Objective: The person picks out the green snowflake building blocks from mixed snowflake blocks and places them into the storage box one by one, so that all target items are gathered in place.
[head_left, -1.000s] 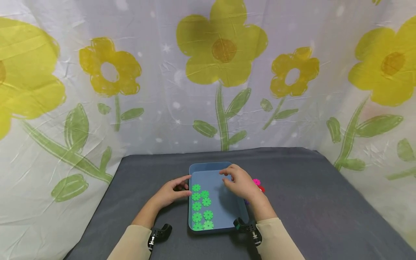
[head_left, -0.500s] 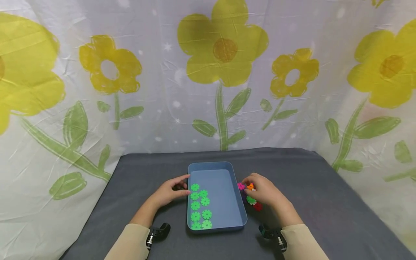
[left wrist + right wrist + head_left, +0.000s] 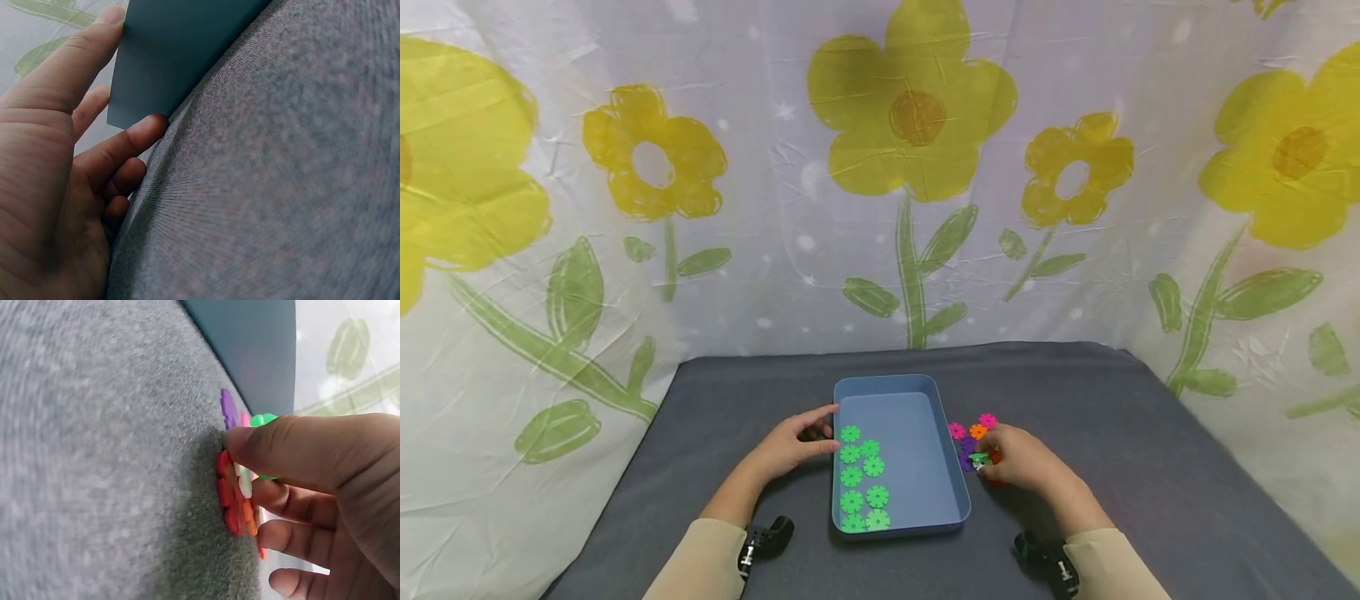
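My left hand [image 3: 792,443] rests its thumb and fingertips against the left wall of a blue tray [image 3: 917,450]. In the left wrist view its fairly straight fingers touch the tray's outer side [image 3: 169,56]. Several green notched, flower-shaped discs [image 3: 852,476] lie flat along the tray's left side. Right of the tray, my right hand [image 3: 1024,460] pinches a green flower-shaped disc [image 3: 979,457], tilted up, between thumb and forefinger. Around those fingertips lie purple [image 3: 967,445], orange [image 3: 977,431], pink [image 3: 987,420] and red discs [image 3: 229,494]. A white disc [image 3: 244,481] shows beneath the thumb in the right wrist view.
A dark grey cloth [image 3: 1150,483] covers the table. Behind it hangs a pale curtain [image 3: 760,275] printed with yellow flowers. Another pink disc [image 3: 956,430] lies close against the tray's right wall. Black wrist cameras [image 3: 767,537] sit at both sleeves.
My right hand has moved from over the tray to the loose discs on its right, then slightly lower, where the green disc is now tilted in its fingers. The left hand stays at the tray.
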The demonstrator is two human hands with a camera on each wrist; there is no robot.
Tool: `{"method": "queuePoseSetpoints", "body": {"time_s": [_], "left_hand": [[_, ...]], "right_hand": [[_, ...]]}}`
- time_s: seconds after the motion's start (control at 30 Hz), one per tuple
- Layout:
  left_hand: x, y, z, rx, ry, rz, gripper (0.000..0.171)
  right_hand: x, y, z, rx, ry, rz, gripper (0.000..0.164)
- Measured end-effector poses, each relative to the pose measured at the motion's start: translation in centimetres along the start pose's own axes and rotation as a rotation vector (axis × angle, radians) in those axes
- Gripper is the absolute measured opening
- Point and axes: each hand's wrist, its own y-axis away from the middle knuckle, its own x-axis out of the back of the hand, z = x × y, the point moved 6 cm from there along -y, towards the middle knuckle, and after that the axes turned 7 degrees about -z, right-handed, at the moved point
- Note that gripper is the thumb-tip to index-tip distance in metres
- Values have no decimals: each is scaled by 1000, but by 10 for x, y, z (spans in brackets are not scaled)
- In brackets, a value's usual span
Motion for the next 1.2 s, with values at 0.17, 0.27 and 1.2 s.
{"method": "queuePoseSetpoints", "body": {"time_s": [0.17,0.27,1.2], "left_hand": [[-2,0,-1,4,8,-3,72],[-2,1,0,10,10,-3,73],[1,-1,-1,-1,5,-2,71]], "right_hand": [[-3,1,1,-1,-18,9,21],[-3,2,0,7,-14,21,22],[19,-28,-39,-72,-149,167,22]]}}
